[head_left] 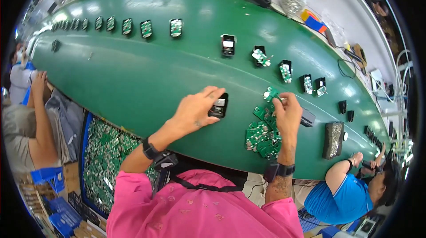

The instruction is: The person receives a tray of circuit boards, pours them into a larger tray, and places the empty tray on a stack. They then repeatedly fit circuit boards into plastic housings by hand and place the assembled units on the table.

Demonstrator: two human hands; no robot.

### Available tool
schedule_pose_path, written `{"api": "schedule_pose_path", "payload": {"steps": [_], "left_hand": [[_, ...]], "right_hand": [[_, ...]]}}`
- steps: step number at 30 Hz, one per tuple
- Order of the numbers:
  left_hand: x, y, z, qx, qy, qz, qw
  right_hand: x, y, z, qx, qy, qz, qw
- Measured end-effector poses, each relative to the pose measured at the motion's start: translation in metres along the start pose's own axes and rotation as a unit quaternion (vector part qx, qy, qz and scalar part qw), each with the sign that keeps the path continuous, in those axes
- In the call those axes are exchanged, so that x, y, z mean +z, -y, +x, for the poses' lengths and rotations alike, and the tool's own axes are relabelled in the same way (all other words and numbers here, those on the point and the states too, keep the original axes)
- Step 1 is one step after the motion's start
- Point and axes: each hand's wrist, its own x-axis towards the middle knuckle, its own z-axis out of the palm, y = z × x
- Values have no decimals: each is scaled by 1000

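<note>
My left hand [193, 108] holds a small black plastic housing [218, 106] on the green table, thumb and fingers on either side of it. Metal-looking parts show inside the housing, partly covered by my fingers. A short way to the right, my right hand [287, 114] pinches a small green circuit board [270, 93] between thumb and fingertips. Beneath and beside that hand lies a loose pile of green circuit boards [256, 136]. A black block-shaped object [307, 117] sits just right of my right hand, partly hidden by it.
Across the green table [146, 69] run black housings in a row, several with circuit boards [175, 27]. A dark box of small metal parts [333, 140] stands at right. A bin of boards [111, 158] is at lower left. Co-workers sit on both sides, one in a blue shirt [339, 200].
</note>
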Motion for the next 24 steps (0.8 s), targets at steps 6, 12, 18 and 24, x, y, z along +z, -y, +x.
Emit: {"api": "schedule_pose_path", "payload": {"steps": [6,12,18,24], "left_hand": [[-20,-42,-46,-41,-52,-64,996],[9,-50,-85,65,-144,-132,979],[6,-34,-96,-231,-59,-509,827],[16,-27,-103,-256,-118,-475,834]], "right_hand": [[-5,30,-61,108,98,220,965],[32,64,-110,156,199,415,874],[44,75,-90,36,273,164,947],[64,81,-67,-15,168,107,980]]}}
